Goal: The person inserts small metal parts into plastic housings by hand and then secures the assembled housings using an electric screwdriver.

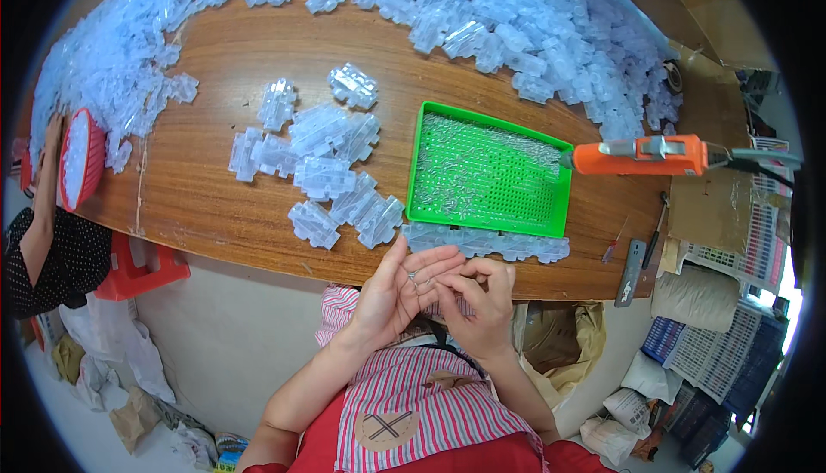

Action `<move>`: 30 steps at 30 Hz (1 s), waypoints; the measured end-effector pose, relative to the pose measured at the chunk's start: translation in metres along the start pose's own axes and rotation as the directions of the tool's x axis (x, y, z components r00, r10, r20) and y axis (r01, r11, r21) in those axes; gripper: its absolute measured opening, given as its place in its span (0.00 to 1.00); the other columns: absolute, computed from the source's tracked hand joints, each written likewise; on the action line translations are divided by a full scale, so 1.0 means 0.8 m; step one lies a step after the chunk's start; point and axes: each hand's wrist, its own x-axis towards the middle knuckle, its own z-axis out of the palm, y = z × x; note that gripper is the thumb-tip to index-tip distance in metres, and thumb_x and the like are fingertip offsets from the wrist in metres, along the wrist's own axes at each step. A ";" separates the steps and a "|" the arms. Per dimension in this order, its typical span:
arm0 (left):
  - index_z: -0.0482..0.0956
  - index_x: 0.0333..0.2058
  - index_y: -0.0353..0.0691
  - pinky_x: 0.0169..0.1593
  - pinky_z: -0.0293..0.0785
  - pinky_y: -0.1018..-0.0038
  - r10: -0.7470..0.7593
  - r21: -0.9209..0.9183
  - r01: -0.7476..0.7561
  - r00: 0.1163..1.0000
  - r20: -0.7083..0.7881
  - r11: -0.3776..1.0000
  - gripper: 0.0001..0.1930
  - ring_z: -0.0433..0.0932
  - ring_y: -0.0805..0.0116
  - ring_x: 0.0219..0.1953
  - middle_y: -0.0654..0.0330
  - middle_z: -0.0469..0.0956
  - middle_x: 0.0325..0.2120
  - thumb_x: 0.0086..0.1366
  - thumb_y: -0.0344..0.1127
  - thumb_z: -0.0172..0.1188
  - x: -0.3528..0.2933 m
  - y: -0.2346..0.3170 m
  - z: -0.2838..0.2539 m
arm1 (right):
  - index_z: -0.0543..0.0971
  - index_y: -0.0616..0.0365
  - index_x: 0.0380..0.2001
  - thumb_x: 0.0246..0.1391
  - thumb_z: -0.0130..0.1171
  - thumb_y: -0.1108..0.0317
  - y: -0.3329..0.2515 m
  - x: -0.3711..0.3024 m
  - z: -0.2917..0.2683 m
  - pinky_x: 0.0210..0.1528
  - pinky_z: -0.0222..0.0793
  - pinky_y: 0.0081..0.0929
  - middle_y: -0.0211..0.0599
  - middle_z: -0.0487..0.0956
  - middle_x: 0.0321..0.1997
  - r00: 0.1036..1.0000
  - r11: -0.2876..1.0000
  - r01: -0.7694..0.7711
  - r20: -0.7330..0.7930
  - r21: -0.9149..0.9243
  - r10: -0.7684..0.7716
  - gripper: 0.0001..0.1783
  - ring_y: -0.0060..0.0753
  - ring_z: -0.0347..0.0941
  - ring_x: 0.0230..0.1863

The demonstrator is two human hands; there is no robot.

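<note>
"Head view: where are the metal bits (414, 278)?"
"At the base of the outstretched left fingers (435, 260); right fingers (471, 287) bent beside them, grip unclear."
"Tray (490, 226)?"
"Just beyond the fingers, on the tabletop (215, 77)."

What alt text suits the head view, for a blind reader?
A person's upturned left hand holds small shiny metal pieces, the right hand close beside it. Beyond are clear plastic parts and a green tray on a wooden table, with an orange tool at right.
</note>
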 end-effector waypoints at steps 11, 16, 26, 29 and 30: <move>0.69 0.51 0.28 0.48 0.74 0.73 0.277 0.097 -0.272 0.960 -0.047 0.957 0.25 0.77 0.67 0.42 0.52 0.77 0.42 0.70 0.48 0.43 0.021 -0.001 -0.005 | 0.76 0.54 0.25 0.44 0.57 0.67 -0.001 0.017 0.015 0.43 0.64 0.32 0.32 0.69 0.38 0.996 0.995 0.074 -0.061 0.066 -0.070 0.04 0.36 0.66 0.41; 0.64 0.57 0.28 0.51 0.72 0.73 0.182 0.090 -0.196 0.972 0.145 0.976 0.26 0.74 0.64 0.50 0.50 0.71 0.53 0.71 0.45 0.41 0.018 -0.002 -0.017 | 0.73 0.55 0.25 0.45 0.58 0.70 -0.008 0.014 0.004 0.45 0.64 0.33 0.33 0.68 0.35 0.984 0.991 0.047 -0.175 0.123 -0.025 0.05 0.38 0.66 0.42; 0.77 0.44 0.39 0.43 0.71 0.79 0.194 0.503 -0.122 0.977 -0.094 0.856 0.12 0.74 0.77 0.39 0.66 0.77 0.37 0.66 0.39 0.56 0.005 -0.008 -0.017 | 0.72 0.61 0.26 0.46 0.60 0.68 0.004 0.009 -0.013 0.49 0.61 0.35 0.39 0.67 0.39 0.985 0.960 -0.050 -0.144 0.276 0.093 0.09 0.42 0.64 0.45; 0.76 0.44 0.38 0.43 0.72 0.79 0.189 0.518 -0.102 0.975 -0.118 0.849 0.12 0.75 0.77 0.39 0.67 0.77 0.36 0.66 0.36 0.56 0.000 -0.011 -0.010 | 0.74 0.59 0.29 0.47 0.61 0.68 0.008 0.006 -0.013 0.48 0.62 0.34 0.38 0.69 0.40 0.995 0.966 -0.049 -0.075 0.256 0.070 0.08 0.41 0.65 0.44; 0.76 0.45 0.38 0.44 0.73 0.79 0.186 0.507 -0.105 0.976 -0.112 0.855 0.12 0.75 0.76 0.40 0.66 0.77 0.37 0.66 0.37 0.56 -0.004 -0.010 -0.009 | 0.75 0.59 0.29 0.47 0.61 0.68 0.007 0.008 -0.012 0.47 0.62 0.34 0.38 0.69 0.39 0.996 0.966 -0.031 -0.074 0.255 0.051 0.08 0.40 0.65 0.44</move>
